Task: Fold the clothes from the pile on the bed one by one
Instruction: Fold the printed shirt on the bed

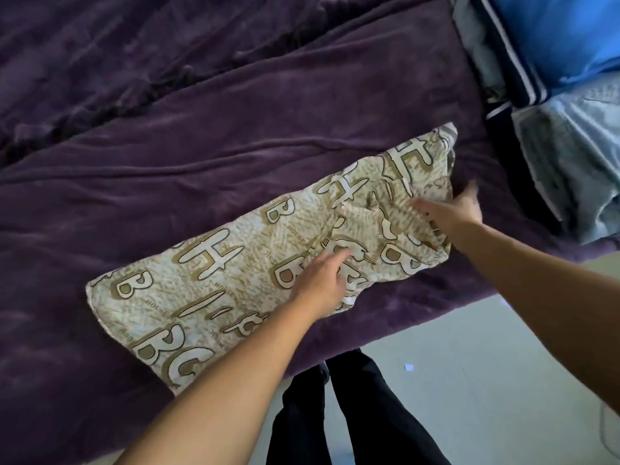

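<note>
Head | left hand point(322, 280) presses printed garment point(214, 266) | right hand point(453, 214) perhaps grips it

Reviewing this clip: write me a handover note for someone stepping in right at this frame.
Left hand: open, flat on the lettered beige cloth.
Right hand: on the cloth's bunched right end; blurred, grip unclear.
Cloth lies as a long strip on the purple blanket; pile at upper right.
Done: cloth appears folded lengthwise.
Left: tidy the bunched end, finish folding, then the pile.
</note>
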`<state>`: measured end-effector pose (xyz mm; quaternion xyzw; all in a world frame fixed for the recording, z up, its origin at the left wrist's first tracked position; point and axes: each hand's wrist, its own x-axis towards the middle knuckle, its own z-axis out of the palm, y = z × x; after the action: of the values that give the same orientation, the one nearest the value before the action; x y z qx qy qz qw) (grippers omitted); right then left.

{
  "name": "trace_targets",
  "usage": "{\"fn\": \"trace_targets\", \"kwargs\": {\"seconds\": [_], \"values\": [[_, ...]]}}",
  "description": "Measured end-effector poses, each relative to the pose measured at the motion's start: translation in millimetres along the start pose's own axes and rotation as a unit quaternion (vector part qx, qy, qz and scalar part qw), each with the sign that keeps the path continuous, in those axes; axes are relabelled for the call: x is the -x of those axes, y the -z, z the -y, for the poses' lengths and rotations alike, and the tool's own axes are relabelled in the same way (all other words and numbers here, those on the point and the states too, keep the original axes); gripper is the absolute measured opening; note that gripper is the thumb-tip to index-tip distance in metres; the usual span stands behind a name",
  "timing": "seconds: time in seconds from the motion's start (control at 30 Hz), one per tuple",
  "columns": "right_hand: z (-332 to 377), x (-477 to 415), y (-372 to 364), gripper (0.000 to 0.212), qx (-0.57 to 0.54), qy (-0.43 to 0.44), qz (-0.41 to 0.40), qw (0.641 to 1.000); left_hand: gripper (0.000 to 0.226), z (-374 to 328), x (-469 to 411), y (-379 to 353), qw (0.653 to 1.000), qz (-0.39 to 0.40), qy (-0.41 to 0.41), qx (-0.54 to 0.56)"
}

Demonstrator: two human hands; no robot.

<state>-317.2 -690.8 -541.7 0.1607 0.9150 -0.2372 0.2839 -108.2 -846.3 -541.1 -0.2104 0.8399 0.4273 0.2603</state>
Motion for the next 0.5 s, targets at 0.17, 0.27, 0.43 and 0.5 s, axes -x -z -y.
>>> {"fn": "trace_targets", "kwargs": {"seconds": [0.17,0.27,0.43,0.5], "values": [[3,1,-4,0.042,-0.208,0.032,0.077,0.975,0.045,-13,-34,-6,0.912,0.055,0.192,0.357],[13,31,0,0.027,-0.128,0.207,0.053,0.968,0.036,-6,-25,16,0.865,0.077,0.232,0.438],[21,102,-15,0.059,0.145,0.425,0.02,0.893,0.024,35,14,54,0.797,-0.068,0.298,0.521],[24,127,-35,0.062,0.185,0.487,0.053,0.852,0.021,57,34,65,0.767,-0.131,0.327,0.536]]}}
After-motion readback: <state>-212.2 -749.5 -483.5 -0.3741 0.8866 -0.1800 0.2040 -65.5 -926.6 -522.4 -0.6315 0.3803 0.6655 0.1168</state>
